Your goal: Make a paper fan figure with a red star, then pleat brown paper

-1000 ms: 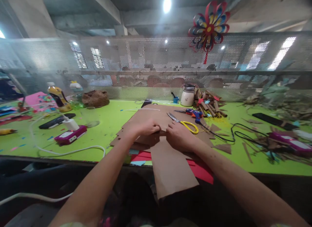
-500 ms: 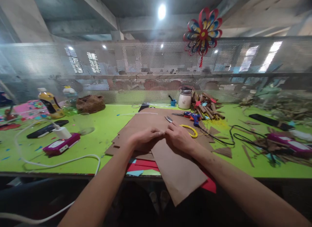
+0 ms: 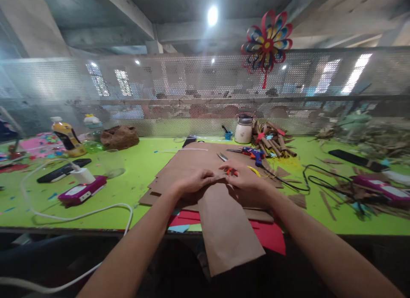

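A brown paper sheet [image 3: 229, 229] lies over the near table edge, its lower end hanging past it. My left hand [image 3: 200, 180] is closed, pinching the far end of this sheet. Just to the right, my right hand [image 3: 242, 177] is closed on the same end, with a narrow strip of paper edge showing between the two. Beneath both hands is a stack of brown paper [image 3: 182, 163]. Scissors [image 3: 221, 157] with orange and yellow handles lie on it, partly covered by my right hand. A blue glue gun [image 3: 253, 154] rests just beyond.
Red paper [image 3: 270, 238] sticks out under the stack. To the left are a purple power strip [image 3: 85, 190] with a white cable, a phone [image 3: 60, 170] and a clear cup [image 3: 112, 163]. Rolled paper tubes [image 3: 278, 142] and a white jar [image 3: 244, 130] stand behind. A black cord [image 3: 306, 178] runs right.
The held sheet has swung so that its lower end points more straight toward me. My right hand has shifted slightly right, and the orange part of the scissors now shows.
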Demonstrator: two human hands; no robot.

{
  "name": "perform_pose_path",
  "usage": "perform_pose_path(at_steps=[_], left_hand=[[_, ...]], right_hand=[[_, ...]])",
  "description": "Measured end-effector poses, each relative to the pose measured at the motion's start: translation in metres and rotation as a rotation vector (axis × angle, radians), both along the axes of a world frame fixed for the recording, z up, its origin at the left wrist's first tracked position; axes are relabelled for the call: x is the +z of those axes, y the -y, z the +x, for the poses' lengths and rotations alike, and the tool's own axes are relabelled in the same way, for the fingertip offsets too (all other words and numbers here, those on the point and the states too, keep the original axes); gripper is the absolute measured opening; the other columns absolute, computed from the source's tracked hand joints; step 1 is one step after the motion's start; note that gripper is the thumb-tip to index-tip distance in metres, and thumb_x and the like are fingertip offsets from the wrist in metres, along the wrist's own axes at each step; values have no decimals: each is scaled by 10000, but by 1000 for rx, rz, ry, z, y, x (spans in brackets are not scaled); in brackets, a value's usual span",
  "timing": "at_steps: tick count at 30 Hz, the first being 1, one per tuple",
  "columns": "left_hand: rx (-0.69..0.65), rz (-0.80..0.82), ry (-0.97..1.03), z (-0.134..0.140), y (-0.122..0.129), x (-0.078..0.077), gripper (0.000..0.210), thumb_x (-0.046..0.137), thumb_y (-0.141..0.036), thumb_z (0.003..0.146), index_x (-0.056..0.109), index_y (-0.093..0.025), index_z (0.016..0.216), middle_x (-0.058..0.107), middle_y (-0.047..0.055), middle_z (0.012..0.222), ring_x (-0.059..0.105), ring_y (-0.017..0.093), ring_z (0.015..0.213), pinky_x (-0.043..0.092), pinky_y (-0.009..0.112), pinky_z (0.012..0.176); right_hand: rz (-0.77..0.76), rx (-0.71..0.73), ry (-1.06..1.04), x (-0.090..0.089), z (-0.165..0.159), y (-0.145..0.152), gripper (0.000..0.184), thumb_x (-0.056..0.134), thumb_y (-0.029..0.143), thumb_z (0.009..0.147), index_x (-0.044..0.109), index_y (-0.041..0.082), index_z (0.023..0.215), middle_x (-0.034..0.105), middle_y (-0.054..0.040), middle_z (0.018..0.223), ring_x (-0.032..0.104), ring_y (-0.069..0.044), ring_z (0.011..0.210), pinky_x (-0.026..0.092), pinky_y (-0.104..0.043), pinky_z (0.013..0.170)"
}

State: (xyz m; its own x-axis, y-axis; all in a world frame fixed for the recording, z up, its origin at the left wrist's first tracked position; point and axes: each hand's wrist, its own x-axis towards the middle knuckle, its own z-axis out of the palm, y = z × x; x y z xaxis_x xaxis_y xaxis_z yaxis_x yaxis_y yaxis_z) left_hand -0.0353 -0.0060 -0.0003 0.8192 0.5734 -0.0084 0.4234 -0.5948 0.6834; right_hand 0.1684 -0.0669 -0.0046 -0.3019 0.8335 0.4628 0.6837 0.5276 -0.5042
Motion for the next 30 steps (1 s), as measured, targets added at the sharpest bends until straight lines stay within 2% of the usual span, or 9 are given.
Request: perform_pose_path(at_steps=[4,7,10,16,21,25,30], left_hand=[[-23,69,26,1,1,1,389,387,-452,886,612,-162,1015,621,56,905,506,159,810,396,249,708],[-46,144,34,3,1,1,377,387,-433,890,611,-146,986,620,60,920,510,156,814,393,252,731],[-31,194,7,5,6,4,395,382,-452,887,610,-135,949,618,58,878,515,157,781,392,253,704],[-48,187,-14,6,11,10,388,390,-458,879,610,-142,922,606,40,835,506,145,739,380,240,663],[-56,127,-23,-2,4,10,349,428,-433,859,618,-145,907,591,31,809,469,134,708,357,236,632],[-30,-25,-15,-7,4,16,313,447,-401,844,613,-140,889,544,8,699,412,111,617,324,227,569],[-45,-173,53,-10,4,17,285,483,-389,822,539,-147,682,392,-39,523,326,83,488,272,228,492]], right_hand=[[-194,28,-85,5,5,-1,321,550,208,761,625,167,1071,646,-74,1053,584,-174,896,451,-269,774],[-264,78,-66,7,3,1,301,498,351,825,680,148,953,685,-59,882,588,-153,737,434,-229,636],[-267,59,-30,7,1,2,336,490,382,823,704,123,834,651,-30,685,528,-124,598,369,-206,530],[-278,84,-6,4,8,-2,351,495,398,810,679,110,731,514,18,533,415,-91,509,298,-198,473],[-282,81,-44,0,13,-8,283,525,360,779,661,116,734,523,20,590,427,-91,548,319,-198,512],[-313,64,-102,2,18,-12,278,537,357,763,654,107,735,475,32,561,387,-79,510,284,-191,472],[-379,145,-131,3,19,-9,316,529,393,781,659,105,770,475,32,552,381,-73,488,291,-189,467]])
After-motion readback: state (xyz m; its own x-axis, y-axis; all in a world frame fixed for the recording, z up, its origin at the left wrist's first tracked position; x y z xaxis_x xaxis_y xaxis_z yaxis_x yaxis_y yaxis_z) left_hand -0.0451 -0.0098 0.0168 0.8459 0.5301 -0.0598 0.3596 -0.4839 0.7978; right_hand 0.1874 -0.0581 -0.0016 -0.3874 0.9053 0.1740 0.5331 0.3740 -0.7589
